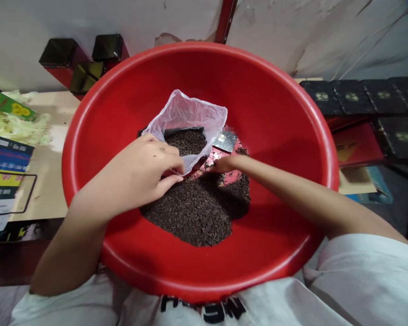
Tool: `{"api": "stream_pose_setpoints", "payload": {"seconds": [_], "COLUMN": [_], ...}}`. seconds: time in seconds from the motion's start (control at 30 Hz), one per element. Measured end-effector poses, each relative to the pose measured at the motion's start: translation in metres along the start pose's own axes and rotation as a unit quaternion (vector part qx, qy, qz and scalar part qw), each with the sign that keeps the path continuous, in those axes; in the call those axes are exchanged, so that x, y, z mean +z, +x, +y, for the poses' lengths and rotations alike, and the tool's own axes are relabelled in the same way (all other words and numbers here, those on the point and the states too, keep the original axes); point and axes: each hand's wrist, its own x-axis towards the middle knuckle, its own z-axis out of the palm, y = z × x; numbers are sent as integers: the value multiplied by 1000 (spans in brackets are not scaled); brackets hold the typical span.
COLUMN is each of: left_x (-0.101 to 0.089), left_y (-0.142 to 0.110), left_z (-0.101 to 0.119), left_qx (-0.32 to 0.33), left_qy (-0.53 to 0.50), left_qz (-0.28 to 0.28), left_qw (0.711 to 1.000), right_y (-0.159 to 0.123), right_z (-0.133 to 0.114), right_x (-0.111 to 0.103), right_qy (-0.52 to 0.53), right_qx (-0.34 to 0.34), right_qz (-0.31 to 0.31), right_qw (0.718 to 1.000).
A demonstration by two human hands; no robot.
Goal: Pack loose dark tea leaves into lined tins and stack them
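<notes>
So, our left hand (151,166) pinches the plastic bag (195,108) in the red basin (282,117); best hold its mouth wide above the dark grains (190,213). Can't tell if our right hand (227,164) grips the red container (230,177).

Glossy plastic, crinkled film and rough dry leaves.
The basin (279,113) is smooth red plastic with a bright sheen; the bag (193,110) is thin, translucent, wrinkled plastic. The dark dried leaves (193,213) look matt and coarse. The small box (226,141) has a shiny, metal-looking face. The table (51,176) looks like smooth, pale wood, the shirt (370,271) soft matt cloth, the wall (122,20) dull and scuffed.
</notes>
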Motion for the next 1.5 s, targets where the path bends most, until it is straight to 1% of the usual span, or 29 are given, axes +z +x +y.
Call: {"api": "stream_pose_setpoints", "payload": {"seconds": [0.03, 0.1, 0.17, 0.23, 0.3, 0.37, 0.43, 0.47, 0.53, 0.6, 0.63, 0.67, 0.73, 0.8, 0.87, 0.9, 0.93, 0.97, 1.07, 1.1, 1.17, 1.27, 1.33, 1.4, 1.47, 1.5], "left_x": [0, 0, 1, 3, 5, 6, 7, 7, 9, 12, 13, 14, 14, 15, 16, 16, 17, 18, 22, 23, 24, 25, 25, 26, 26, 27], "left_y": [1, 4, 5, 5, 5, 6, 8, 10, 14, 17, 18, 19, 19, 18, 18, 19, 19, 20, 22, 22, 23, 23, 23, 24, 24, 24], "left_z": [-2, -5, -6, -5, -3, -1, -3, -4, -9, -14, -17, -20, -25, -30, -34, -35, -37, -38, -40, -40, -41, -44, -47, -50, -53, -55], "left_qx": [-10, -30, -33, -20, -7, -6, -18, -32, -67, -101, -116, -131, -159, -176, -185, -188, -192, -196, -201, -201, -201, -219, -230, -233, -230, -229], "left_qy": [-12, -33, -43, -38, -25, -28, -51, -61, -71, -71, -70, -68, -57, -45, -38, -38, -40, -43, -59, -64, -68, -67, -69, -68, -65, -66], "left_qz": [2, -4, -18, -32, -35, -31, -11, 13, 90, 182, 218, 245, 281, 306, 329, 341, 351, 361, 387, 390, 393, 381, 369, 373, 384, 387], "left_qw": [1000, 999, 998, 999, 999, 999, 998, 998, 991, 976, 966, 958, 945, 934, 925, 920, 916, 911, 898, 896, 895, 896, 898, 895, 892, 891], "right_y": [2, -2, -12, -20, -24, -21, -14, -10, -3, 0, 0, -2, -8, -18, -29, -34, -39, -44, -57, -62, -70, -78, -78, -76, -75, -76], "right_z": [-11, -32, -47, -55, -55, -53, -50, -49, -49, -50, -51, -53, -55, -57, -58, -59, -59, -60, -62, -63, -64, -67, -70, -72, -74, -74], "right_x": [15, 42, 61, 76, 86, 95, 99, 99, 94, 83, 76, 68, 52, 37, 26, 22, 18, 14, 2, -3, -13, -23, -23, -18, -14, -12], "right_qy": [-4, -9, -8, 4, 37, 116, 234, 287, 354, 371, 379, 385, 409, 451, 499, 516, 525, 528, 527, 526, 525, 525, 550, 592, 613, 609], "right_qx": [3, 23, 11, -24, -52, -61, -58, -54, -48, -44, -44, -47, -57, -68, -87, -101, -119, -136, -172, -178, -195, -226, -217, -184, -162, -163], "right_qz": [-32, -73, -107, -123, -111, -86, -76, -75, -78, -85, -89, -93, -116, -164, -233, -257, -263, -256, -194, -182, -175, -155, -135, -126, -139, -150], "right_qw": [999, 997, 994, 992, 992, 988, 968, 954, 931, 924, 920, 917, 903, 875, 830, 811, 801, 798, 809, 811, 810, 806, 795, 774, 761, 761]}}
